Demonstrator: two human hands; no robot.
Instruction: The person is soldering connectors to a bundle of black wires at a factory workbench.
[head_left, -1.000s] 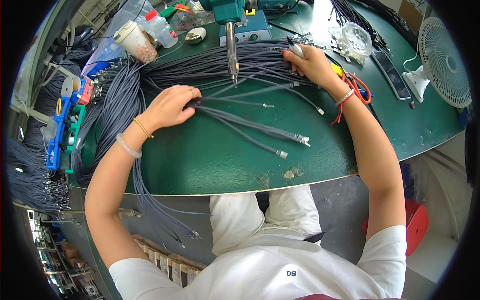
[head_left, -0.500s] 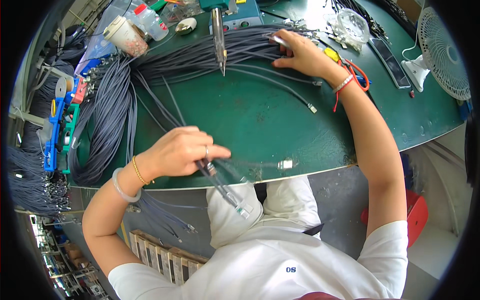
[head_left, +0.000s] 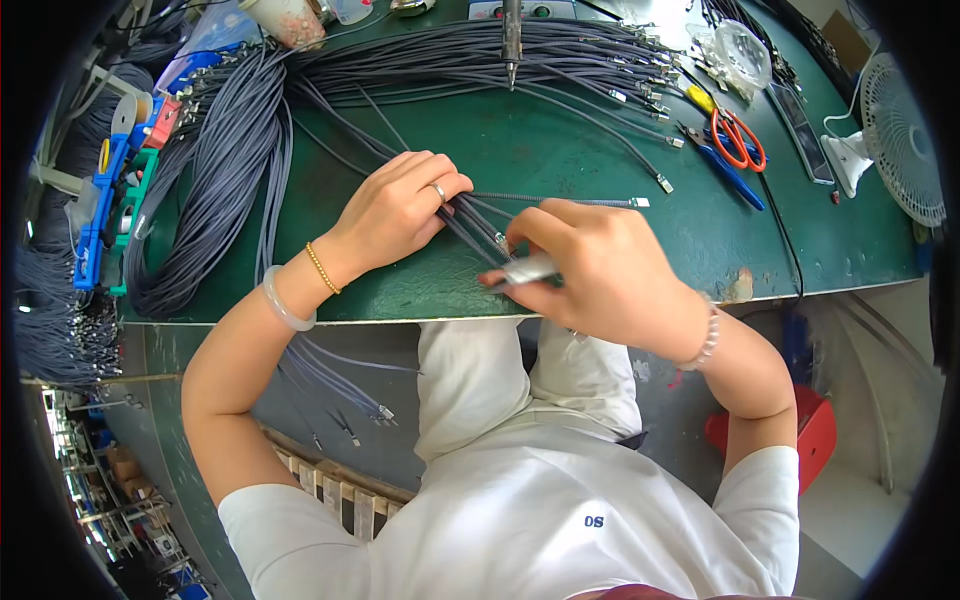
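Observation:
My left hand [head_left: 405, 208] is closed around a few grey cables [head_left: 468, 236] over the near part of the bench. Their connector ends stick out to the right, and one of these cables [head_left: 560, 200] reaches past my right hand's knuckles. Close beside the connectors, my right hand [head_left: 610, 275] grips a small silver metal tool [head_left: 532, 268]; blur hides its exact kind. Its tip is by the cable ends, but I cannot tell whether they touch. The right fingers partly cover the connectors. Farther back lies a large bundle of grey cables [head_left: 420, 60] with metal connectors at its right end.
A soldering iron [head_left: 512, 45] points down over the bundle. Orange-handled scissors [head_left: 738, 140] and blue-handled pliers [head_left: 735, 178] lie at right, near a phone [head_left: 800, 130] and a white fan [head_left: 900, 140]. More looped cables [head_left: 215, 190] and blue holders [head_left: 95, 240] with spools are at left.
My right hand has come from the far bundle toward me, bringing the silver tool to the cable ends. My left hand has moved slightly away from me with its cables. The view has shifted.

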